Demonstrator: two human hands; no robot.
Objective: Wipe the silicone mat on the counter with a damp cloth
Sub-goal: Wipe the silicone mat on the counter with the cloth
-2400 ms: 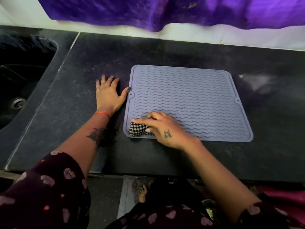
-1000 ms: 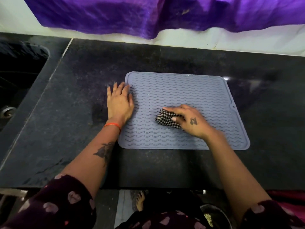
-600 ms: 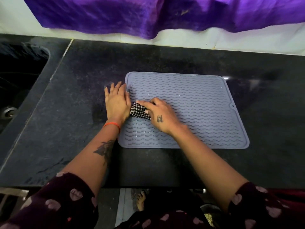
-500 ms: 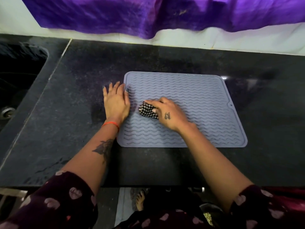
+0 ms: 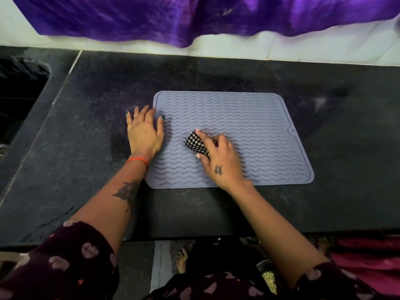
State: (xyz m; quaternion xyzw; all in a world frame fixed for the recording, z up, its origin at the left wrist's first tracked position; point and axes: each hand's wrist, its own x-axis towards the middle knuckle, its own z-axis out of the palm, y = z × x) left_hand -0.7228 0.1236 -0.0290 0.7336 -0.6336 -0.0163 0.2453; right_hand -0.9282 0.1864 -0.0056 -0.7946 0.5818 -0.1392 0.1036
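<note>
Head view shows 2 bare hands working over a dark speckled tabletop (image 5: 216, 74). We identify the silicone mat (image 5: 249, 118) as a grey-blue rectangular sheet with wavy ridges, lying flat near the centre of the tabletop, its long edges running from 9 o'clock to 3 o'clock.

We see the left hand (image 5: 145, 133) laid flat, palm down, fingers spread, across the mat's 9 o'clock edge: the thumb lies on the mat, the other fingers on the bare tabletop. Its grip is unclenched and holds nothing. An orange thread band (image 5: 138, 160) circles the left wrist.

We see the right hand (image 5: 218, 158) on the mat, toward the 7 o'clock part of its surface. Its grip is closed around the cloth (image 5: 195, 144), a black-and-white checked wad that touches the mat and protrudes from the fingers toward 10 o'clock. The index finger lies along the wad's upper side and the thumb along its lower side. Whether the cloth is damp we cannot tell.

The 2 hands are near each other but apart, with a strip of ridged mat between them.

At 9 o'clock of the tabletop we see a dark sink (image 5: 19, 94). At 12 o'clock, purple fabric (image 5: 173, 18) hangs over a white wall.
</note>
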